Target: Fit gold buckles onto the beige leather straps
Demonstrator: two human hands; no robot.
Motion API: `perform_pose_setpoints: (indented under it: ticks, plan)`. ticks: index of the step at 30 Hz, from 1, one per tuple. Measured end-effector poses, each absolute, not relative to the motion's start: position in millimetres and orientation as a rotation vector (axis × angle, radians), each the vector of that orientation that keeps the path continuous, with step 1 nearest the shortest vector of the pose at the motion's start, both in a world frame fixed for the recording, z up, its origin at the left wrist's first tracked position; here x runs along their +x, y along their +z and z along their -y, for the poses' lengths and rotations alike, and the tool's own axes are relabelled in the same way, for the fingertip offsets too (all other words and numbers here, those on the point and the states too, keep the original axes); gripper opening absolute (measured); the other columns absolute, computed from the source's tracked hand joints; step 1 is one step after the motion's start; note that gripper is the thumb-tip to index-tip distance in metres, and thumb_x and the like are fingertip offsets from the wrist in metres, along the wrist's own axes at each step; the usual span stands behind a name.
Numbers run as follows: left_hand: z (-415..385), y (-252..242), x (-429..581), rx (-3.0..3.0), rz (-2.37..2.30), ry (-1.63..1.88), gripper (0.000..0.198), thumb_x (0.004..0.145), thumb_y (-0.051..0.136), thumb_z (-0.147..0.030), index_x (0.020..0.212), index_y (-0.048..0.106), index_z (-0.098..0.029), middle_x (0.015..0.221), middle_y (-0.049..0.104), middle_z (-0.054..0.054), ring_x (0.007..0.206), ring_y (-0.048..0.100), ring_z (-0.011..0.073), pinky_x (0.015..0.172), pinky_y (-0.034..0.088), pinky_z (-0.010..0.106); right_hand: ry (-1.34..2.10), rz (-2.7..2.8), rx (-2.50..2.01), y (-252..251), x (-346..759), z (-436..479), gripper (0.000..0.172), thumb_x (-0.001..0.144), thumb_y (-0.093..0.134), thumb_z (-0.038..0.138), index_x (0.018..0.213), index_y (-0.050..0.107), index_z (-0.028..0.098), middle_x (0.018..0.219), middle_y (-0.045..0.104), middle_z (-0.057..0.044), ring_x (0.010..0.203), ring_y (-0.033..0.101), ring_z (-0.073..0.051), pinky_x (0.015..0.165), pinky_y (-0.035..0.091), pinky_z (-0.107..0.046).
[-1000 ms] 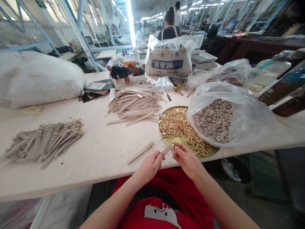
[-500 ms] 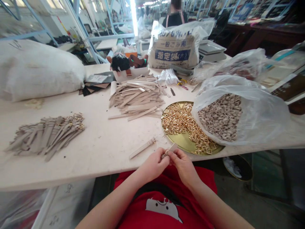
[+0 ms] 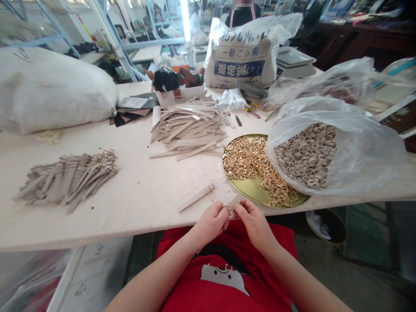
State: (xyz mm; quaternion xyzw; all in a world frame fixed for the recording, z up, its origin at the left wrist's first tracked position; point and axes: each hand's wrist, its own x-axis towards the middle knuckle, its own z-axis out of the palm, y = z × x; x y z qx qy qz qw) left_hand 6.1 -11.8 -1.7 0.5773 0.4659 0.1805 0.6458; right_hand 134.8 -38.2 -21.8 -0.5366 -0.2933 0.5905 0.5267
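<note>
Both hands meet at the table's near edge, pinching one beige strap (image 3: 234,202). My left hand (image 3: 211,222) grips its lower end. My right hand (image 3: 253,220) closes its fingertips on the strap where a small gold buckle sits, mostly hidden between the fingers. Just right of the hands lies a round gold tray (image 3: 250,190) heaped with gold buckles (image 3: 250,162). One finished strap with a buckle (image 3: 196,197) lies on the table left of the hands.
A stack of plain beige straps (image 3: 190,128) sits mid-table. A pile of straps with buckles (image 3: 69,180) lies at the left. A clear bag of beige loops (image 3: 328,147) rests at right. Large white sacks (image 3: 48,89) and a printed bag (image 3: 242,60) stand behind; a person stands beyond.
My hands have drawn closer together and toward me, the strap now shorter between them with the buckle at the fingertips. The view has tilted slightly down.
</note>
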Motion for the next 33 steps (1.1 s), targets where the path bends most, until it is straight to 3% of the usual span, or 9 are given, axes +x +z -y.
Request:
perform_pose_setpoints:
  ticks: [3, 8, 11, 18, 24, 29, 33]
  plan:
    - [16.4, -2.4, 4.6, 1.347, -1.052, 0.431, 0.022, 0.085, 0.032, -0.031, 0.069, 0.039, -0.018, 0.046, 0.040, -0.007, 0.039, 0.034, 0.0056, 0.042, 0.027, 0.018, 1.381, 0.825, -1.336, -17.2, 137.9, 41.8, 0.019, 0.066, 0.065, 0.034, 0.074, 0.058, 0.018, 0.067, 0.058, 0.002, 0.063, 0.049, -0.013, 0.064, 0.042, -0.026]
    - [23.1, 2.1, 2.7, 1.370, -0.981, 0.407, 0.025, 0.085, 0.035, -0.037, 0.072, 0.042, -0.017, 0.047, 0.039, -0.007, 0.039, 0.032, 0.0049, 0.041, 0.025, 0.018, 1.765, 0.671, -1.055, -17.2, 144.4, 46.1, 0.016, 0.070, 0.063, 0.031, 0.081, 0.061, 0.019, 0.072, 0.059, 0.001, 0.061, 0.049, -0.010, 0.061, 0.042, -0.024]
    - [25.6, 5.0, 3.8, 1.325, -0.964, 0.405, 0.027, 0.085, 0.034, -0.039, 0.072, 0.041, -0.017, 0.046, 0.037, -0.008, 0.037, 0.030, 0.0048, 0.038, 0.023, 0.018, 1.814, 0.610, -0.966, -18.0, 145.9, 48.1, 0.019, 0.069, 0.064, 0.030, 0.084, 0.062, 0.021, 0.076, 0.060, 0.000, 0.064, 0.051, -0.011, 0.063, 0.043, -0.024]
    - [28.3, 6.1, 8.0, 1.318, -0.975, 0.435, 0.024, 0.085, 0.033, -0.034, 0.071, 0.042, -0.017, 0.045, 0.036, -0.008, 0.038, 0.031, 0.0052, 0.040, 0.026, 0.018, 1.657, 0.727, -1.076, -17.3, 141.5, 51.6, 0.011, 0.070, 0.062, 0.026, 0.076, 0.060, 0.018, 0.067, 0.058, 0.003, 0.059, 0.048, -0.010, 0.060, 0.041, -0.024]
    - [29.2, -2.5, 8.3, 1.375, -1.070, 0.434, 0.022, 0.085, 0.033, -0.033, 0.069, 0.038, -0.019, 0.046, 0.039, -0.007, 0.041, 0.035, 0.0067, 0.042, 0.027, 0.019, 1.399, 0.937, -1.291, -12.7, 141.8, 50.1, 0.015, 0.069, 0.061, 0.030, 0.078, 0.059, 0.019, 0.073, 0.060, 0.000, 0.070, 0.052, -0.015, 0.069, 0.043, -0.028]
    - [25.6, 2.9, 3.9, 1.538, -1.150, 0.384, 0.026, 0.084, 0.037, -0.038, 0.066, 0.039, -0.019, 0.049, 0.045, -0.005, 0.046, 0.041, 0.0088, 0.047, 0.030, 0.021, 1.095, 1.141, -1.438, -19.1, 143.7, 45.3, 0.012, 0.071, 0.058, 0.030, 0.066, 0.053, 0.020, 0.064, 0.054, 0.001, 0.062, 0.049, -0.014, 0.061, 0.041, -0.027]
    - [11.0, 2.6, 0.6, 1.524, -1.119, 0.306, 0.031, 0.081, 0.040, -0.046, 0.066, 0.040, -0.019, 0.043, 0.041, -0.007, 0.039, 0.037, 0.0084, 0.043, 0.028, 0.021, 1.200, 1.147, -1.355, -20.3, 143.9, 39.6, 0.012, 0.074, 0.056, 0.032, 0.075, 0.055, 0.020, 0.071, 0.058, 0.000, 0.068, 0.052, -0.015, 0.064, 0.043, -0.027]
